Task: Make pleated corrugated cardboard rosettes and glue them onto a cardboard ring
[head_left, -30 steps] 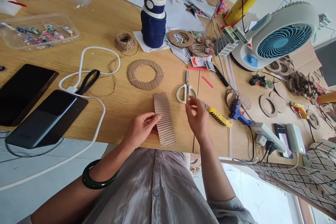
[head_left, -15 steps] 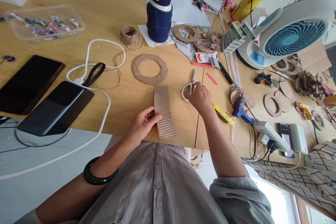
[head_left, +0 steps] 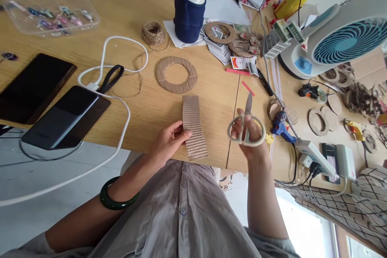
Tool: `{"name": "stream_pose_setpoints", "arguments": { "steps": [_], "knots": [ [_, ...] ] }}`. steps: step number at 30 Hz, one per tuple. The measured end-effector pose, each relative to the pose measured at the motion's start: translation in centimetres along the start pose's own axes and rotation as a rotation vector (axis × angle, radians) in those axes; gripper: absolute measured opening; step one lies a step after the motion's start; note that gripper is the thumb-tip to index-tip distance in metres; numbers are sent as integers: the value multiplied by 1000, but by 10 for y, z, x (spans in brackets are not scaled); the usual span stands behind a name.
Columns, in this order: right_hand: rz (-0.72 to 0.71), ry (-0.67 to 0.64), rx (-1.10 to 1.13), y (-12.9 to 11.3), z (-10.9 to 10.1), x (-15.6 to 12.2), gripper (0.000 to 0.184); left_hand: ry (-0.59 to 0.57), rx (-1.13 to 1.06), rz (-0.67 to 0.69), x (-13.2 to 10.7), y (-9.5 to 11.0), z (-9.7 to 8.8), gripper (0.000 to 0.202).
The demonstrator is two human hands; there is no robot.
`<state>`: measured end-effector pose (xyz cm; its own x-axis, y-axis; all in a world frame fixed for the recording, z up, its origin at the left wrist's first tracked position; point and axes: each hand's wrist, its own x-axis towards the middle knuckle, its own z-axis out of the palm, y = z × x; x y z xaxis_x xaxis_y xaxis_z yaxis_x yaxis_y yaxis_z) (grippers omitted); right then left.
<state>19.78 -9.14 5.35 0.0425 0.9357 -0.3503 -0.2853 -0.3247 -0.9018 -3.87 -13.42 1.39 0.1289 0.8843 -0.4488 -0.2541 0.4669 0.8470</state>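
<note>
Between the thumb and fingers of my left hand [head_left: 171, 139] is the left edge of a strip of corrugated cardboard [head_left: 194, 123], near the table's front edge. My right hand [head_left: 252, 139] holds a pair of scissors [head_left: 247, 127] with pale handles, raised off the table with the blades pointing away from me. The scissors' blades look closed, and the hand is slightly blurred. Beyond the strip lies a flat cardboard ring [head_left: 191, 76]. A yellow tool [head_left: 269, 138] is partly hidden behind my right hand.
Left of me lie a power bank [head_left: 62, 115], a dark phone [head_left: 33, 86] and a looped white cable [head_left: 127, 117]. A twine ball [head_left: 153, 33] and a blue bottle [head_left: 189, 16] stand behind the ring. To the right are a blue glue gun [head_left: 282, 125], a power strip [head_left: 313, 155] and a fan [head_left: 341, 44].
My right hand has picked the scissors up off the table and turned palm up, moving right and toward me. My left hand still grips the cardboard strip. The view has shifted slightly.
</note>
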Motion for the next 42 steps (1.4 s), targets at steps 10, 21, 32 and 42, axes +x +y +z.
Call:
{"name": "stream_pose_setpoints", "arguments": {
  "steps": [10,21,32,42],
  "knots": [
    [152,-20,-191,41,9,-67,45,-87,-50,-53,1,-8,14,34],
    [191,-6,-228,45,25,-56,42,-246,-65,-350,-23,3,15,42],
    [338,-257,-397,18,-24,-126,59,-171,-112,-406,-29,-4,15,45],
    [509,-383,-497,27,-23,-152,74,-187,-45,-363,-32,-18,24,37]
  ]
}}
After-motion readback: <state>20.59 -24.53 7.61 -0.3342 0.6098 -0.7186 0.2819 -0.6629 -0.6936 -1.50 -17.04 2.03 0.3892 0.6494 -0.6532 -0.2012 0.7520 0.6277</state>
